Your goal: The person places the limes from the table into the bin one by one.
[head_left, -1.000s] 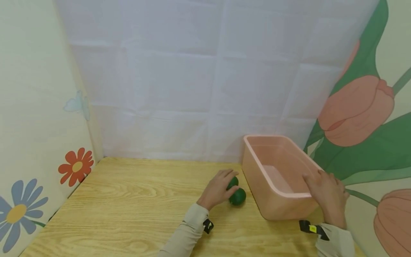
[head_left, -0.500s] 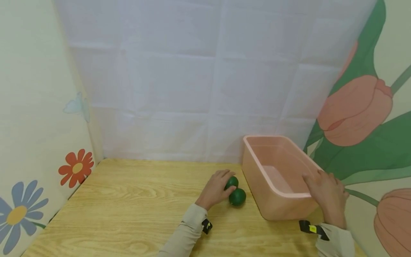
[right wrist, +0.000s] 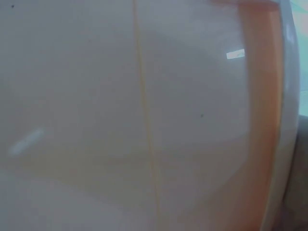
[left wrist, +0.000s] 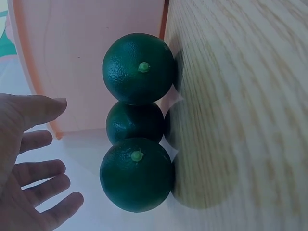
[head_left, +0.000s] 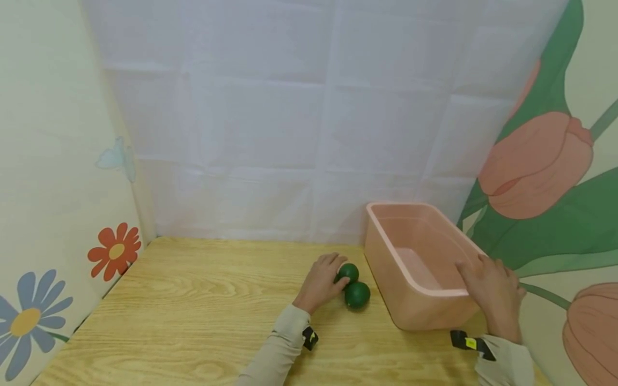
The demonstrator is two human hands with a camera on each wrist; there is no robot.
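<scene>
Three round, dark green citrus fruits, like limes, sit in a row on the wooden table in the left wrist view: a near-top fruit (left wrist: 130, 79), a middle fruit (left wrist: 132, 123) partly hidden, and a lower fruit (left wrist: 134, 185). Only two show in the head view, a front fruit (head_left: 357, 296) and a back fruit (head_left: 350, 273). Beside them is my left hand (head_left: 321, 281), fingers loosely spread; the left wrist view has a gap between fingertips and fruits. My right hand (head_left: 492, 289) holds the right rim of a pink plastic bin (head_left: 393, 279), thumb inside, fingers over the outer side.
The bin stands upright just right of the fruits, nothing visible inside it. A white cloth (head_left: 251, 161) hangs behind the wooden table (head_left: 217, 300). Flower-printed panels (head_left: 63, 187) rise at both sides.
My left hand has drawn slightly left, away from the fruits, so more of the back fruit shows. The right hand and bin have stayed put.
</scene>
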